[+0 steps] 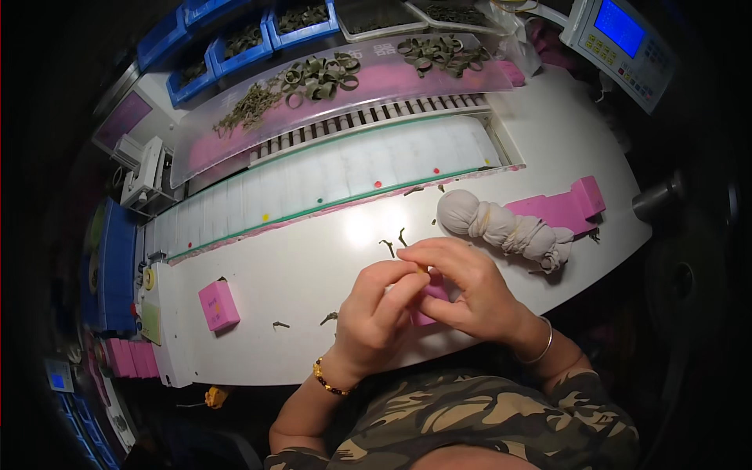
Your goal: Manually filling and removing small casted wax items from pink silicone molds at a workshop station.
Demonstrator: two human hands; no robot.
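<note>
Near the table's front edge, my left hand (379, 305) and my right hand (470, 288) meet with their fingertips together. A small yellowish bit (421, 268) shows between the fingertips; what it belongs to is hidden. Just below and behind the fingers is a pink block or box (433, 292), partly covered by my right hand. Small dark green dried pieces (388, 247) lie just beyond my hands. To the right rests a cloth bundle (499, 228) tied with bands, its far end against pink pieces (552, 210). A pink box (218, 305) with writing stands at the left.
A segmented white conveyor belt (329, 170) crosses behind the work table (282, 352). Beyond it, a clear plastic sheet (376, 82) bears heaps of curled dried green strips (320, 76). Blue bins (241, 47) stand at the back, a device with a blue screen (620, 29) at the upper right.
</note>
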